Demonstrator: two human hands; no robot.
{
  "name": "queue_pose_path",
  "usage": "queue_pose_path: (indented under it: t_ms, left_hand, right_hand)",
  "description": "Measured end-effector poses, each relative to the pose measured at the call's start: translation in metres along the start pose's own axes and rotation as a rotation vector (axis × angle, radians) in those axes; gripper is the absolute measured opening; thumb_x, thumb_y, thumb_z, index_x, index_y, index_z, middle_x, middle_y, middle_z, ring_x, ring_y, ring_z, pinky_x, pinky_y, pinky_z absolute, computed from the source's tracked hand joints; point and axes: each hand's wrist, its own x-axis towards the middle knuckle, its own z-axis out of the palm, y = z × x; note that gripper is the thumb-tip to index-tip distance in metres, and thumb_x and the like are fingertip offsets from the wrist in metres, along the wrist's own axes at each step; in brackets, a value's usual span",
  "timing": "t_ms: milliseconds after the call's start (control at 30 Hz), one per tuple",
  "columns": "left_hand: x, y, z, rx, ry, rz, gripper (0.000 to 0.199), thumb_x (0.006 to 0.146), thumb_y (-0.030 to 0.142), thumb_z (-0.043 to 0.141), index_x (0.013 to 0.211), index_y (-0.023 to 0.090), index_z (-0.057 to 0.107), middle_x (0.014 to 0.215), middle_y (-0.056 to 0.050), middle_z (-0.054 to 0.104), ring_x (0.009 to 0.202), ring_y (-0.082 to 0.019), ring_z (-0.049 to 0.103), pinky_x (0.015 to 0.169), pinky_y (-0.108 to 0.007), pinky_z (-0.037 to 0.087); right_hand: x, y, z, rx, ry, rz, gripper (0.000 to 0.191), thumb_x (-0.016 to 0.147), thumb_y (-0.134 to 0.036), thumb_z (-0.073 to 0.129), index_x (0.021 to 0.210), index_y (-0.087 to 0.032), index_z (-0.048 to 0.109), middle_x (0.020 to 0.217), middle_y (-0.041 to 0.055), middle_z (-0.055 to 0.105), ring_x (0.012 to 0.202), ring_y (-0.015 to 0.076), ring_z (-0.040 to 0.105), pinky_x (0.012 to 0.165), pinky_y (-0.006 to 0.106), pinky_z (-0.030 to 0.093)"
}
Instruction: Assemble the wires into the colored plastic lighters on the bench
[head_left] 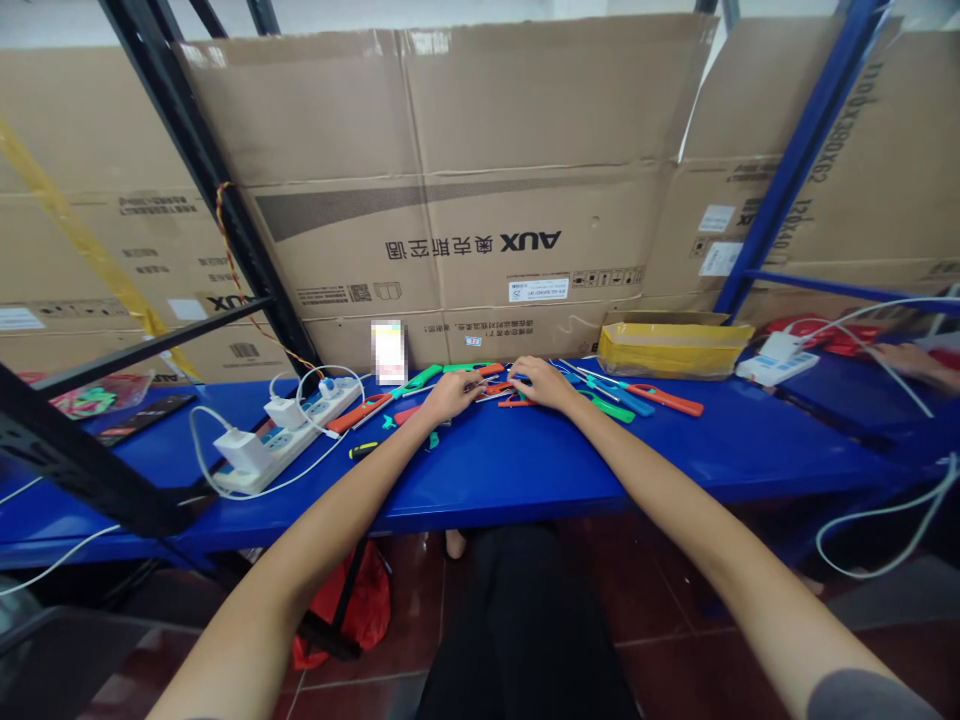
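Inspecting remotely, I record a yellow-black screwdriver (364,451) on the blue table (510,470). Beyond it, my left hand (454,393) and right hand (541,383) meet the long-nosed lighters (496,389), which lie clustered between and around them. Fingers are bent on both; whether either pinches a lighter, I cannot tell. Right of the lighters sits a yellow-taped box (675,348); behind stands printed cardboard (487,180).

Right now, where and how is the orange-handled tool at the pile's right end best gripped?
Probably the wide handle of the orange-handled tool, with the right hand coming from above and the near right side: it lies flat, handle outward, its thin rod running back toward other tools.
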Motion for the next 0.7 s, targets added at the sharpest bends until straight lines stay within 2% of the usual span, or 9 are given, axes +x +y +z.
queue_pose_path:
  t_ms: [133, 367, 567, 700]
  left_hand:
    - [0.0, -0.001, -0.002, -0.009, 0.004, 0.0, 0.027, 0.105, 0.036, 0.057, 0.099, 0.02, 0.078, 0.09, -0.005, 0.077, 0.084, -0.022, 0.069, 0.079, -0.03, 0.049]
    - [-0.001, 0.001, -0.007, -0.025, 0.032, -0.007, 0.047, 0.111, 0.048, 0.044, 0.086, 0.019, 0.072, 0.081, -0.005, 0.072, 0.075, -0.021, 0.064, 0.079, -0.031, 0.05]
    - [0.0, -0.002, -0.001, -0.07, 0.032, -0.087, 0.051, 0.111, 0.052, 0.038, 0.106, 0.02, 0.077, 0.101, -0.009, 0.08, 0.097, -0.027, 0.072, 0.093, -0.037, 0.055]
    - [0.0, 0.0, -0.003, -0.037, 0.007, -0.067, 0.046, 0.11, 0.046, 0.04, 0.105, 0.02, 0.078, 0.11, -0.011, 0.08, 0.103, -0.029, 0.072, 0.098, -0.04, 0.054]
  right_hand:
    - [-0.001, 0.003, 0.006, -0.038, -0.053, 0.043, 0.013, 0.102, -0.024, 0.065, 0.104, -0.023, 0.078, 0.108, 0.0088, 0.076, 0.105, 0.0258, 0.068, 0.098, 0.04, 0.054]
    - [-0.003, 0.007, 0.012, -0.032, -0.108, 0.125, 0.016, 0.104, -0.026, 0.065, 0.107, -0.022, 0.08, 0.11, 0.0097, 0.079, 0.102, 0.0266, 0.071, 0.096, 0.041, 0.056]
    - [-0.002, 0.006, 0.009, -0.006, -0.131, 0.161, 0.02, 0.104, -0.019, 0.062, 0.109, -0.021, 0.081, 0.114, 0.01, 0.08, 0.108, 0.0259, 0.072, 0.1, 0.037, 0.055]
    - [-0.001, 0.008, 0.008, 0.017, -0.106, 0.238, 0.024, 0.105, -0.016, 0.059, 0.114, -0.022, 0.081, 0.123, 0.0087, 0.079, 0.115, 0.0247, 0.073, 0.105, 0.035, 0.054]
